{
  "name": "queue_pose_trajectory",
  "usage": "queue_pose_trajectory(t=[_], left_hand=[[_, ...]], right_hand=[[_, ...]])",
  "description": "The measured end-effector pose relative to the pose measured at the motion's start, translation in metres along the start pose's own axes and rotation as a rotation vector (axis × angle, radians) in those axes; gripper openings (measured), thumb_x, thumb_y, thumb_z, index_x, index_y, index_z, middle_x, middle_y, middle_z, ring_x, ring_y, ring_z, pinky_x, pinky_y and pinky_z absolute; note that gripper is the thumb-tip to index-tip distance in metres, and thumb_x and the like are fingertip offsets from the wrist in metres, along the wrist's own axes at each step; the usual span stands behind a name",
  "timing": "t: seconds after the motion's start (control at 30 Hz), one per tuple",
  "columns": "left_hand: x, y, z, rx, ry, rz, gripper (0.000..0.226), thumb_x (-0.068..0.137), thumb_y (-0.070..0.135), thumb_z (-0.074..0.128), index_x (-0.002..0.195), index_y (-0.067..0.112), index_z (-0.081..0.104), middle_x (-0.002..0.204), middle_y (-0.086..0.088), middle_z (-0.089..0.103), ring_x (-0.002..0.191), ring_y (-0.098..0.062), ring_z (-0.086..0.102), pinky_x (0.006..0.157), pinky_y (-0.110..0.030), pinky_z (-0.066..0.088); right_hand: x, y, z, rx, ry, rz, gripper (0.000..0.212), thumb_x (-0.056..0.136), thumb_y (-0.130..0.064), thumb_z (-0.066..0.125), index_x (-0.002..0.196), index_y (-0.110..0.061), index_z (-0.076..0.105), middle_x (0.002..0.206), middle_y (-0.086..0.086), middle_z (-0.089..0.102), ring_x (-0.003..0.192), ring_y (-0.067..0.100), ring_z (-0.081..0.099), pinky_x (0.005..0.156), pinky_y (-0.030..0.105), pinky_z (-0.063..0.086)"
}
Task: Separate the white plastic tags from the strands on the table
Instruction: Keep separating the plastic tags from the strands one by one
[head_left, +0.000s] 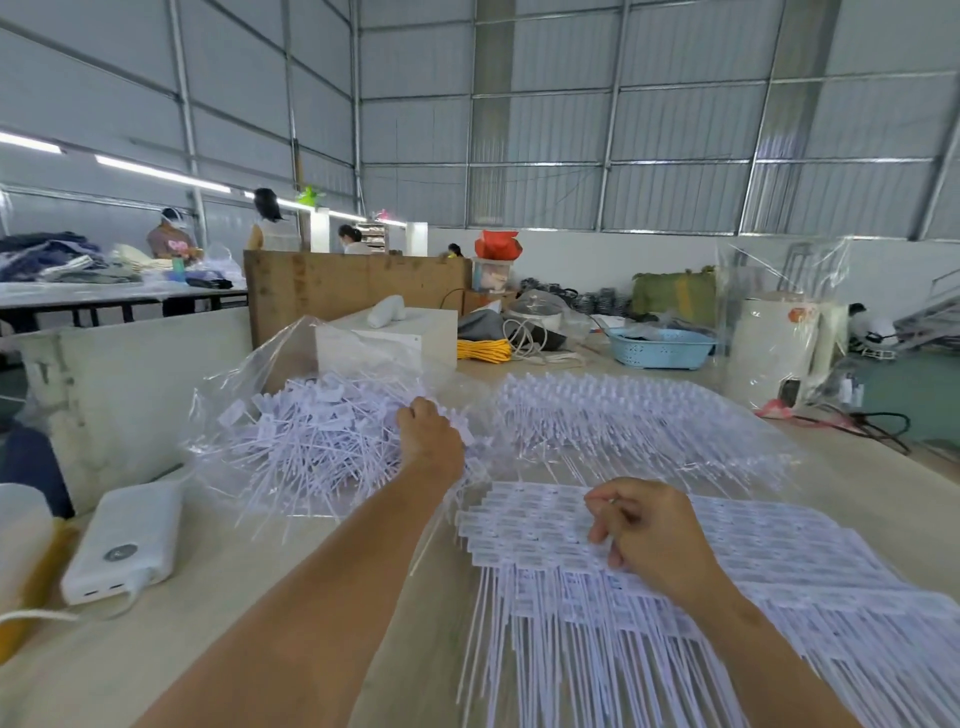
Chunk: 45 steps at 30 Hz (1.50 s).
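from my remote seat i start at the far left, where a white power bank lies on the table with a cable running off it, clear of the work. next comes the loose heap of separated tags, spilling over an opened clear plastic bag; that heap is sizeable, so i judge a good share of the job is done. the left hand reaches out to the heap's right edge, fingers curled downward among the tags, and i cannot tell whether it is closed on a few pieces or just letting them go, since the back of the hand hides the fingertips. moving right, the right hand rests on the near sheet of joined tags, thumb and forefinger pinched together on what looks like a single tag at the sheet's upper edge, the other fingers loosely curled. that sheet lies flat with its thin strands trailing toward me, and many rows appear unbroken. beyond it, further back on the table, lies another stack of joined tags (untouched, as far as i can see). so my reading is: somewhere mid-task, with one pile finished, one sheet being picked apart, and at least one more batch waiting.
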<state>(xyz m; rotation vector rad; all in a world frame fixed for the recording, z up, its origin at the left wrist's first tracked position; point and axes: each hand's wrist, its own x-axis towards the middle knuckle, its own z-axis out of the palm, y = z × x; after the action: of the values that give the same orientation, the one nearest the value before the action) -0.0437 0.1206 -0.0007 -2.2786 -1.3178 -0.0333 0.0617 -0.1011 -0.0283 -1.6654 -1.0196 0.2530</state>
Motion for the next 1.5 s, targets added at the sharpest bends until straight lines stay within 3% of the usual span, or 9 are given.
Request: queue_pose_trajectory(t=[0.13,0.27,0.37,0.53,0.6,0.77,0.93,1.13,1.5], left_hand=[[-0.010,0.004,-0.010,0.069,-0.142,-0.059,0.043,0.093,0.029,0.044,0.133,0.014,0.046,0.126,-0.011,0.045,0.108,-0.030,0.040,0.080,-0.044,0.030],[-0.028,0.016,-0.048,0.092,-0.143,-0.025,0.037,0.088,0.028,0.055,0.122,0.014,0.055,0.126,-0.015,0.052,0.115,-0.035,0.044,0.101,-0.057,0.025],[-0.049,0.024,-0.071,-0.170,0.031,0.161,0.019,0.086,0.018,0.059,0.105,0.015,0.061,0.112,-0.010,0.059,0.109,-0.030,0.053,0.095,-0.045,0.034],[-0.080,0.019,-0.071,-0.690,-0.443,0.682,0.033,0.079,0.041,0.073,0.090,0.010,0.068,0.091,-0.005,0.066,0.073,-0.013,0.056,0.065,-0.022,0.043],[-0.086,0.019,-0.063,-0.730,-0.379,0.725,0.033,0.072,0.043,0.078,0.087,0.016,0.066,0.080,0.009,0.060,0.067,-0.001,0.052,0.058,-0.014,0.041],[-0.105,0.047,-0.060,-1.238,-0.106,0.735,0.031,0.074,0.047,0.075,0.082,0.017,0.069,0.076,-0.006,0.066,0.065,-0.008,0.057,0.064,-0.028,0.048],[-0.124,0.085,-0.057,-1.070,-0.033,0.838,0.024,0.077,0.041,0.075,0.087,0.021,0.067,0.083,0.014,0.055,0.076,-0.001,0.052,0.073,-0.021,0.044],[-0.125,0.079,-0.064,-1.359,-0.140,0.767,0.021,0.081,0.035,0.073,0.084,0.019,0.061,0.078,0.007,0.058,0.064,-0.005,0.050,0.062,-0.019,0.041],[-0.129,0.083,-0.064,-1.474,-0.284,0.696,0.023,0.090,0.025,0.065,0.073,0.010,0.061,0.064,-0.008,0.050,0.054,-0.016,0.046,0.050,-0.017,0.037]], right_hand=[[0.000,-0.001,-0.003,-0.041,0.006,0.005,0.026,0.090,-0.002,0.056,0.072,-0.016,0.068,0.058,0.003,0.067,0.035,0.014,0.053,0.040,0.024,0.044],[0.001,0.000,-0.012,-0.085,0.076,0.004,0.025,0.091,-0.005,0.056,0.073,-0.020,0.065,0.053,-0.003,0.066,0.034,0.010,0.051,0.040,0.020,0.044],[0.004,0.005,-0.023,-0.085,0.164,0.030,0.021,0.091,-0.003,0.056,0.077,-0.016,0.067,0.053,-0.006,0.065,0.034,0.005,0.051,0.039,0.017,0.044],[0.004,0.017,-0.035,-0.169,0.249,0.060,0.020,0.090,-0.003,0.055,0.077,-0.014,0.065,0.060,-0.004,0.067,0.046,0.014,0.060,0.061,0.039,0.057],[0.003,0.018,-0.039,-0.173,0.239,0.069,0.023,0.090,-0.002,0.054,0.074,-0.016,0.064,0.062,0.000,0.067,0.054,0.020,0.063,0.059,0.036,0.057],[0.003,0.008,-0.055,-0.165,0.089,0.091,0.022,0.087,-0.006,0.061,0.069,-0.020,0.064,0.057,-0.002,0.063,0.040,-0.003,0.052,0.043,0.013,0.043],[-0.001,0.004,-0.062,-0.213,0.039,0.072,0.011,0.085,-0.005,0.063,0.076,-0.012,0.067,0.060,-0.004,0.061,0.048,-0.001,0.054,0.053,0.014,0.046],[-0.011,-0.007,-0.080,-0.212,-0.241,0.088,0.015,0.086,-0.016,0.067,0.074,-0.007,0.068,0.051,-0.006,0.062,0.045,0.003,0.053,0.048,0.015,0.044],[-0.019,-0.032,-0.113,-0.638,-0.542,0.241,0.022,0.072,-0.022,0.080,0.090,-0.023,0.068,0.083,-0.005,0.065,0.081,0.011,0.058,0.084,0.028,0.043]])
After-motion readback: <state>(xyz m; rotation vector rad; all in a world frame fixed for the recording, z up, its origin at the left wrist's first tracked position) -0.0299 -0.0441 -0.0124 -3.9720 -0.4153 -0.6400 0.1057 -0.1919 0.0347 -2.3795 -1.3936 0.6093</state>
